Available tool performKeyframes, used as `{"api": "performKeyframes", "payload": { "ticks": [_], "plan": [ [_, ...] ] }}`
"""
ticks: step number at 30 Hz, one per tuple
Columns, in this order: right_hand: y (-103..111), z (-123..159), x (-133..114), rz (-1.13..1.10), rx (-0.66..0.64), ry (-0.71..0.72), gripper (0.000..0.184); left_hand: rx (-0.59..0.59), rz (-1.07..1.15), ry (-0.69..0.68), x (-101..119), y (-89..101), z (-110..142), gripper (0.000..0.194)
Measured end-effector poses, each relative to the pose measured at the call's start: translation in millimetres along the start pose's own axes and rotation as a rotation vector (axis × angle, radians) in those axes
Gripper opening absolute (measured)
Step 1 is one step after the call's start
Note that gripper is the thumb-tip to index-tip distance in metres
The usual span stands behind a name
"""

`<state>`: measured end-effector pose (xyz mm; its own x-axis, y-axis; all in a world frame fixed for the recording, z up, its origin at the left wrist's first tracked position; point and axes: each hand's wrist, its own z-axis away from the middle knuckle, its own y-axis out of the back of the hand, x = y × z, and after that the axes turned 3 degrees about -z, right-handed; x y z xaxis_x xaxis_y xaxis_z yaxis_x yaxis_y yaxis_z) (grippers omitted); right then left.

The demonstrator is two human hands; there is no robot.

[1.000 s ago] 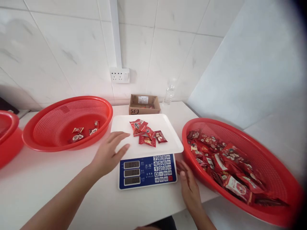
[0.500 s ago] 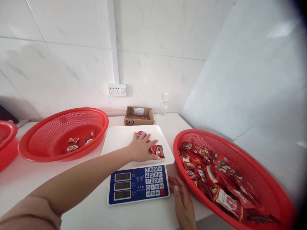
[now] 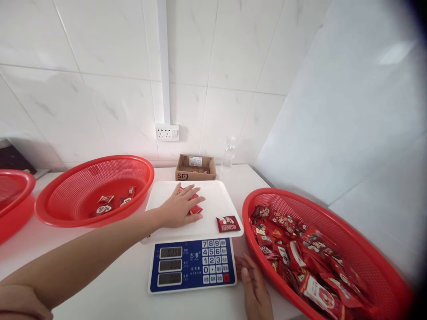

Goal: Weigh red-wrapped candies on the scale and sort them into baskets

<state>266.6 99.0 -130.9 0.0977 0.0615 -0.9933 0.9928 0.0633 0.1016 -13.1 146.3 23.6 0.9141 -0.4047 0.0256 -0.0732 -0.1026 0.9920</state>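
A digital scale point(image 3: 192, 266) with a blue keypad panel and a white tray point(image 3: 211, 209) stands in the middle of the table. My left hand point(image 3: 182, 206) lies palm down over the tray, fingers spread across red snack packets point(image 3: 197, 209), which it partly hides. Apart from these, a single dark red packet point(image 3: 228, 224) rests at the tray's right front corner. Beside the scale's right edge is my right hand point(image 3: 255, 286), fingers extended and thumb apart, with nothing visible in it. The large red basket point(image 3: 258, 192) next to it holds many red packets point(image 3: 310, 249).
Left of the scale sits another red basket point(image 3: 43, 202) with several packets point(image 3: 104, 209). A third red basket point(image 3: 16, 175) is cut off at the left edge. Behind the tray are a small cardboard box point(image 3: 196, 176) and a clear plastic bottle point(image 3: 228, 153), near the tiled wall.
My left hand has slid left across the tray with packets under it, leaving one packet apart at the right front. The scale's top reading has changed. My right hand stays about where it was.
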Motion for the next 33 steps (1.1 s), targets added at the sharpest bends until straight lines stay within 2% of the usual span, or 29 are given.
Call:
{"api": "performKeyframes", "payload": {
  "ticks": [2, 6, 9, 12, 16, 20, 23, 26, 33],
  "plan": [
    [-3, 1, -5, -0.002, 0.024, -0.013, 0.047, -0.006, 0.015, -0.072, 16, 1.7, -7, 0.057],
    [-8, 3, -13, 0.009, 0.074, -0.003, 0.049, -0.091, 0.076, -0.277, 47, -0.5, -26, 0.050],
    [-8, 5, -14, -0.002, 0.115, 0.000, 0.050, -0.177, 0.101, -0.324, 48, -4.6, -31, 0.047],
    [-7, 7, -12, -0.026, 0.137, -0.010, 0.051, -0.194, 0.093, -0.265, 32, -5.0, -18, 0.046],
    [-5, 6, -10, -0.020, 0.107, -0.020, 0.052, -0.158, 0.064, -0.105, 7, 0.3, 13, 0.048],
    [-5, 3, -10, 0.020, 0.104, -0.018, 0.053, -0.126, 0.058, 0.066, -8, -0.1, 29, 0.066],
    [-6, 2, -8, 0.040, 0.114, -0.030, 0.057, -0.108, 0.079, 0.159, -12, -6.8, 23, 0.080],
    [-4, 2, -4, 0.048, 0.102, -0.038, 0.061, -0.082, 0.095, 0.184, -11, -14.9, 9, 0.085],
    [4, -4, 7, 0.120, 0.080, 0.023, 0.066, 0.003, 0.078, 0.060, -15, -17.5, -8, 0.057]
  ]
}}
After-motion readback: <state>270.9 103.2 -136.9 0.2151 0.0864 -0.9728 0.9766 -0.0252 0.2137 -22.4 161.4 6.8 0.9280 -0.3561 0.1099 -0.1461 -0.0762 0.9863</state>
